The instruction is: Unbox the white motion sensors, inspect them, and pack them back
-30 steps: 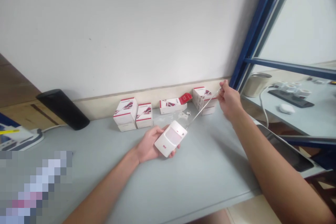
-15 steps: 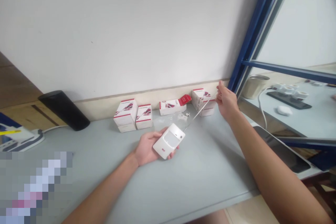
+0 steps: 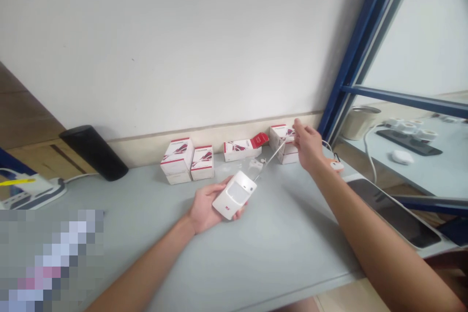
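My left hand (image 3: 204, 208) holds a white motion detector (image 3: 234, 196) from below, its front with a lens window and a red mark facing up. From the detector's top right corner a thin metal telescopic antenna (image 3: 271, 158) slants up to the right. The fingers of my right hand (image 3: 309, 146) are closed round the antenna's far end. Behind the detector lie small white parts (image 3: 255, 165), their exact kind unclear. Near my right hand is a pair of stacked white and red boxes (image 3: 288, 150).
Along the wall stand a larger box (image 3: 176, 162), a smaller box (image 3: 202, 163) and a carton (image 3: 237, 151) with its red flap up. A black cylinder (image 3: 95, 152) and a power strip (image 3: 38, 190) are left. A dark-screened device (image 3: 393, 212) lies right, by a blue frame (image 3: 405, 98).
My right hand has moved left and slightly down, closer to the detector, and the visible antenna is shorter. An orange and white item now shows behind my right wrist.
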Action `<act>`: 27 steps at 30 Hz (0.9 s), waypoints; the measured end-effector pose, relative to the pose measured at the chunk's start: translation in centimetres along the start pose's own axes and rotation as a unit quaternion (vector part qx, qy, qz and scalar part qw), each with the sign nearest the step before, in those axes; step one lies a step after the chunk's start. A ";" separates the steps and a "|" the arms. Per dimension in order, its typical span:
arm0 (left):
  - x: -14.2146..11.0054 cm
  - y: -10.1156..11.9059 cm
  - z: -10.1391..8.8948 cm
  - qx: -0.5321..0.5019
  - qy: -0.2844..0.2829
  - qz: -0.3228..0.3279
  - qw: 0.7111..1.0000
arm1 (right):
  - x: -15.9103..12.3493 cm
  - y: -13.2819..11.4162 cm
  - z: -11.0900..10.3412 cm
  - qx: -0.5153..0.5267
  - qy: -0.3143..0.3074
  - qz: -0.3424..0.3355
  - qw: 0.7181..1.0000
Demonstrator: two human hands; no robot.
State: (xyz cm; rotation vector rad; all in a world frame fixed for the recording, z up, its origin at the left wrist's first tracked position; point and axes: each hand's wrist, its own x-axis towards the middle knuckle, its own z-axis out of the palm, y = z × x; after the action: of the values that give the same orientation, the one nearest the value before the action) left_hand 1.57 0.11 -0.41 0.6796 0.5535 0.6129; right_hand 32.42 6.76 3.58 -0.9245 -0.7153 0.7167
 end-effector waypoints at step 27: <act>-2.8 5.8 0.8 0.098 0.056 0.224 0.968 | -9.0 3.0 3.6 -0.482 -0.432 -0.219 0.730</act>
State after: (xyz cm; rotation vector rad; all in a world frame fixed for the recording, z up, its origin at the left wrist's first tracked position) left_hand -1.81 1.49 4.93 0.9741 0.5741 1.0328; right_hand 23.81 2.46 0.36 -1.2519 -2.2108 0.2589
